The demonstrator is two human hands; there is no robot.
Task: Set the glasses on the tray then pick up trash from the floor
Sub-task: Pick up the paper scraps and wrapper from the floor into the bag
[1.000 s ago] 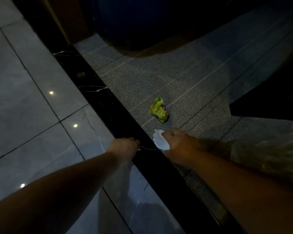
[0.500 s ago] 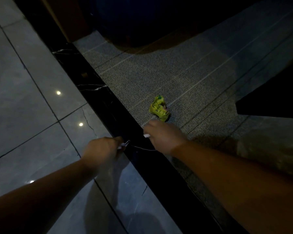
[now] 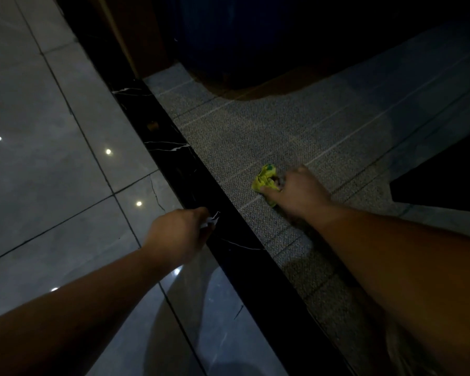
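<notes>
right hand touches crumpled yellow-green wrapper on grey carpet.

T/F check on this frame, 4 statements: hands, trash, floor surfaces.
1. The right hand is at the yellow wrapper. True.
2. The wrapper lies on the glossy tiles. False: it lies on the grey carpet.
3. The left hand is closed around a bit of white scrap. True.
4. The black marble strip is right of the carpet. False: it runs between the tiles and the carpet.
</notes>
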